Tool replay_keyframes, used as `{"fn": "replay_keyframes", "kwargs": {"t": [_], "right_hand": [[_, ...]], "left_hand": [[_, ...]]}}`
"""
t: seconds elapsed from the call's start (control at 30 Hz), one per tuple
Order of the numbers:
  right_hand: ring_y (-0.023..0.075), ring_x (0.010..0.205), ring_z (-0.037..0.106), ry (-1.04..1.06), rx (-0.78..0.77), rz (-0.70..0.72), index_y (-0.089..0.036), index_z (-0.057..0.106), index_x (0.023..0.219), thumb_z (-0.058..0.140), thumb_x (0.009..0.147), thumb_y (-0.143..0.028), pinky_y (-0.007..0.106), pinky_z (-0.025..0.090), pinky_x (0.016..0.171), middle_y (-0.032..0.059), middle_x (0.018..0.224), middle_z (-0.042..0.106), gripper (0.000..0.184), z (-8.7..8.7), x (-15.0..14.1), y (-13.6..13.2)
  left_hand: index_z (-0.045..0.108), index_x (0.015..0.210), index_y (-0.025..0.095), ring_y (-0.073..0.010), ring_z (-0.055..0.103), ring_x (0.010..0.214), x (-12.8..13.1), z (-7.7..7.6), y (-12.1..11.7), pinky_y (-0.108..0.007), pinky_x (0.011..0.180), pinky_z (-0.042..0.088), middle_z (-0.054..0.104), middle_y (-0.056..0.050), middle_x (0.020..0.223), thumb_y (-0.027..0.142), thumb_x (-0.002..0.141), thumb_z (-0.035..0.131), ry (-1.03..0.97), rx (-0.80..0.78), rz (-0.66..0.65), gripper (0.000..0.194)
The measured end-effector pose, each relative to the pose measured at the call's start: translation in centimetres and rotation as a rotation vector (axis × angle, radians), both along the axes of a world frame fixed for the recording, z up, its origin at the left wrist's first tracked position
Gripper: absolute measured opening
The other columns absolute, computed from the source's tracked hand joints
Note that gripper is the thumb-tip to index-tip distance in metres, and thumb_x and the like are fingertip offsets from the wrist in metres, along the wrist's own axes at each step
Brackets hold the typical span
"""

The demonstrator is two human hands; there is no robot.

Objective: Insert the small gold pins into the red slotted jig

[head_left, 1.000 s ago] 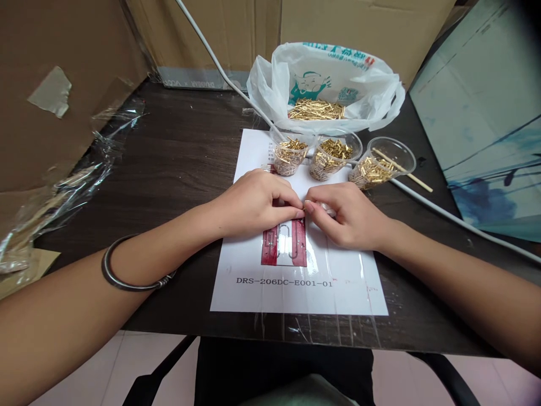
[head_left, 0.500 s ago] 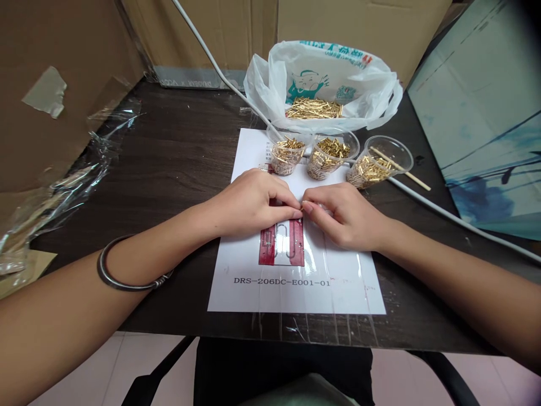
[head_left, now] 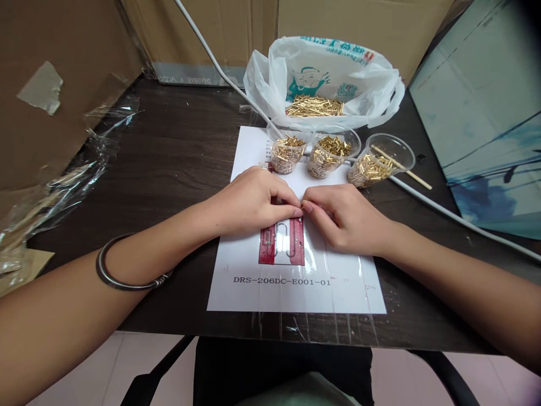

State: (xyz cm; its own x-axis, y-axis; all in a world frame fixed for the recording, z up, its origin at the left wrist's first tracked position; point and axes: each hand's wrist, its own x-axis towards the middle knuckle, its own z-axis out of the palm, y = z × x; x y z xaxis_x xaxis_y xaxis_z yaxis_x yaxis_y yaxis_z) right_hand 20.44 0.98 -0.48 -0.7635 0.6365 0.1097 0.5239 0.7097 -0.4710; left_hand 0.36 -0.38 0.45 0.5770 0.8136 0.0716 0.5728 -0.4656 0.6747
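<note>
Over a printed white sheet (head_left: 236, 256), my left hand (head_left: 256, 203) and my right hand (head_left: 346, 217) meet fingertip to fingertip. Both are closed in a pinch. A sliver of a small gold-coloured pin (head_left: 302, 207) shows where the tips come together; most of it is hidden by the fingers. Under the hands the sheet bears a red and white printed diagram (head_left: 266, 252), its upper part covered. Just beyond the hands stand three clear plastic cups, a left cup (head_left: 285, 160), a middle cup (head_left: 323, 163) and a tilted right cup (head_left: 359, 173), each with many small gold-coloured metal pieces.
Behind the cups, an open white plastic bag (head_left: 363, 110) holds longer gold-coloured pins (head_left: 315, 105). A thin wooden stick (head_left: 416, 178) leans out of the right cup. A white cable (head_left: 211, 53) crosses the dark table (head_left: 169, 141). Cardboard (head_left: 203, 34) stands at the back, crumpled clear film (head_left: 63, 194) at left.
Both hands stay in the same place, fingertips together. The whole view has shifted very slightly; no object has visibly moved.
</note>
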Motion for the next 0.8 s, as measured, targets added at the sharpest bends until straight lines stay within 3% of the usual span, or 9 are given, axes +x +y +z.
{"fn": "replay_keyframes", "kwargs": {"t": [0.5, 0.8], "right_hand": [[0.0095, 0.054, 0.038, -0.042, 0.126, 0.043, -0.017, 0.041, 0.068, 0.042, 0.086, -0.020, 0.029, 0.021, 0.056, -0.0014, 0.060, 0.043, 0.018, -0.25, -0.02, -0.09], [0.0090, 0.054, 0.037, -0.020, 0.086, 0.022, -0.017, 0.043, 0.069, 0.041, 0.088, -0.023, 0.029, 0.020, 0.056, -0.0017, 0.060, 0.044, 0.021, -0.34, -0.15, -0.10]], "left_hand": [[0.077, 0.080, 0.020, -0.0109, 0.063, 0.066, 0.03, -0.23, 0.13, -0.022, 0.061, 0.043, 0.073, 0.000, 0.074, 0.020, 0.081, 0.062, -0.024, -0.009, 0.025, 0.015], [0.077, 0.080, 0.020, -0.0102, 0.064, 0.067, -0.13, -0.27, 0.14, -0.021, 0.062, 0.044, 0.074, 0.001, 0.074, 0.022, 0.081, 0.063, -0.038, -0.009, 0.023, 0.014]]}}
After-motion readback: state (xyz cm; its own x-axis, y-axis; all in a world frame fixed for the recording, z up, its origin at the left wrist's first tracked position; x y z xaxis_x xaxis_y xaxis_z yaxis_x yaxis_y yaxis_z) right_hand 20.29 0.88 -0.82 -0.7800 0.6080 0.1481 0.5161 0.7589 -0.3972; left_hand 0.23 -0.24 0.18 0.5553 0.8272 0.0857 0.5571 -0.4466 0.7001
